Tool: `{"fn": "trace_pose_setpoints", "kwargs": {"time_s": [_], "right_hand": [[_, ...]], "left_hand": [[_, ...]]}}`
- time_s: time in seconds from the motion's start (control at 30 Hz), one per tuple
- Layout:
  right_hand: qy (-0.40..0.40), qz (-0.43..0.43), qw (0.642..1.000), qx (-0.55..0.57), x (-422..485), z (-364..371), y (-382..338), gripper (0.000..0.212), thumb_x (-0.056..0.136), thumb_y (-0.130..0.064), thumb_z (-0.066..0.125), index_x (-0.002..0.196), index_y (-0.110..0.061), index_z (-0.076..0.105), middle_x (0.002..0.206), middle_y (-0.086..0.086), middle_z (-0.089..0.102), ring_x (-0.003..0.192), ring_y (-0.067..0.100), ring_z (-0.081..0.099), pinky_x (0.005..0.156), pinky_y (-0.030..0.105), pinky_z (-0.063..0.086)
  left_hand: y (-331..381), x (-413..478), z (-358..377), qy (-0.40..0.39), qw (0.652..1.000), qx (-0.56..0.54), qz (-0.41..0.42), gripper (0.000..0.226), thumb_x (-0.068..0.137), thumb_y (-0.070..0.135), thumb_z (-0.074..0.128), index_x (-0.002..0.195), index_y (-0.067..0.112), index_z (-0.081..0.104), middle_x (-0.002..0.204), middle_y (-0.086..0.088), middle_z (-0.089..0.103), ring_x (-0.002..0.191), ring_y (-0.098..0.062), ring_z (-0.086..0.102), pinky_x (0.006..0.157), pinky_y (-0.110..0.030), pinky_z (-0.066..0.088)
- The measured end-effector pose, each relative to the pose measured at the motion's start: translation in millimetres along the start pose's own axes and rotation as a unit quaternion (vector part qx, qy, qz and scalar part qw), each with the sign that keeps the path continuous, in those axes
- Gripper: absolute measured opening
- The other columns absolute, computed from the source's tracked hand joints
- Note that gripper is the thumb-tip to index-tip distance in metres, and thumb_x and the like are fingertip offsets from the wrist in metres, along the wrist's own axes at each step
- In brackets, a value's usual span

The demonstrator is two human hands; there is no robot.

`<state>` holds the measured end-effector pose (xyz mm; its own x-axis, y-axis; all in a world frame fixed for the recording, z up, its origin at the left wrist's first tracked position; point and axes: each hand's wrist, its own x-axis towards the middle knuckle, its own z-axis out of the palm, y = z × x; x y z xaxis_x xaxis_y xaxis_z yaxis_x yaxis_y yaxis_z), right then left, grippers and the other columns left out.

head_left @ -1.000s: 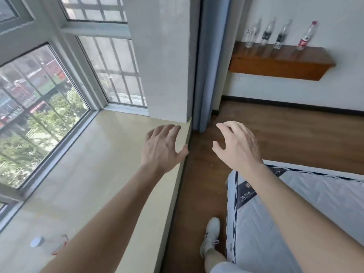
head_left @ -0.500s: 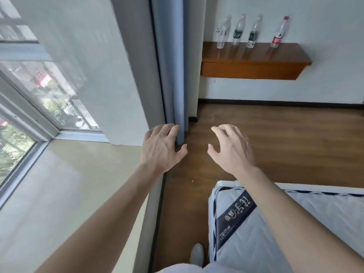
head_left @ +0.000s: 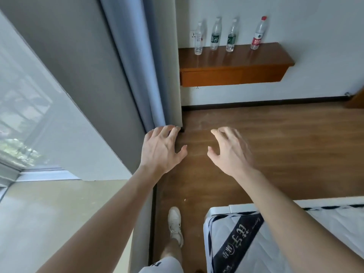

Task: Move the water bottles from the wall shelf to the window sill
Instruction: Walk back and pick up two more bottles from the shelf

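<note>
Several clear water bottles stand upright in a row on the brown wall shelf (head_left: 236, 62) at the upper right: a plain one (head_left: 198, 39) at the left, two green-labelled ones (head_left: 215, 34) (head_left: 231, 36), and a red-capped, red-labelled one (head_left: 258, 34) at the right. The beige window sill (head_left: 49, 213) fills the lower left. My left hand (head_left: 161, 152) and my right hand (head_left: 230, 152) are held out in front of me over the floor, fingers spread, holding nothing. Both are far short of the shelf.
A blue-grey curtain (head_left: 137, 66) and a wall pillar (head_left: 167, 56) stand between the sill and the shelf. A white mattress (head_left: 285, 243) lies at the lower right. Brown wooden floor (head_left: 275, 144) stretches to the shelf wall. My foot in a white shoe (head_left: 175, 223) is on the floor.
The view has swung right from the window toward the shelf wall; the bottles and shelf appear larger and nearer. The bottle lying on the sill has left view. Both hands stay empty and spread.
</note>
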<state>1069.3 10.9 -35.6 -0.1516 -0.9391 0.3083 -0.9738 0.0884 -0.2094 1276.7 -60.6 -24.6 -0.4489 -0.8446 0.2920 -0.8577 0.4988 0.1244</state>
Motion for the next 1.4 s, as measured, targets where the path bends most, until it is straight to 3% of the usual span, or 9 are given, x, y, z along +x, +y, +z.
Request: {"fn": "trace_pose_setpoints", "kwargs": {"time_s": [0.4,0.83,1.13,1.4], "right_hand": [[-0.024,0.038,0.996,-0.072,193.4,40.6,28.2,0.051,0.088,-0.042,0.063,0.131,-0.017,0.061,0.127,0.009,0.063,0.119,0.029,0.059,0.102,0.043,0.050],[-0.043,0.109,0.989,-0.088,316.1,71.0,64.1,0.054,0.090,-0.049,0.064,0.137,-0.023,0.058,0.139,0.006,0.060,0.131,0.026,0.055,0.110,0.041,0.043],[-0.044,0.133,0.986,-0.085,418.0,93.2,139.9,0.055,0.091,-0.055,0.060,0.139,-0.029,0.054,0.143,0.000,0.057,0.135,0.022,0.050,0.113,0.038,0.038],[-0.045,0.101,0.992,-0.062,549.1,103.9,249.2,0.049,0.090,-0.043,0.064,0.132,-0.018,0.059,0.135,0.008,0.062,0.129,0.029,0.055,0.109,0.045,0.045]], "left_hand": [[-51.3,211.8,50.9,-0.032,0.998,0.000,0.062,0.060,0.084,0.057,0.043,0.127,0.016,0.057,0.127,-0.004,0.062,0.118,-0.030,0.057,0.098,-0.048,0.046],[-58.2,365.1,100.1,-0.076,0.992,0.000,0.105,0.061,0.091,0.062,0.042,0.144,0.031,0.039,0.148,0.004,0.047,0.137,-0.020,0.041,0.115,-0.045,0.034],[-37.3,488.2,147.1,-0.076,0.991,-0.008,0.107,0.062,0.089,0.064,0.043,0.141,0.031,0.043,0.145,0.005,0.050,0.135,-0.019,0.044,0.114,-0.044,0.036],[18.4,638.3,189.1,-0.068,0.995,-0.018,0.067,0.061,0.089,0.062,0.048,0.142,0.030,0.044,0.145,0.006,0.050,0.135,-0.017,0.043,0.114,-0.042,0.034]]}}
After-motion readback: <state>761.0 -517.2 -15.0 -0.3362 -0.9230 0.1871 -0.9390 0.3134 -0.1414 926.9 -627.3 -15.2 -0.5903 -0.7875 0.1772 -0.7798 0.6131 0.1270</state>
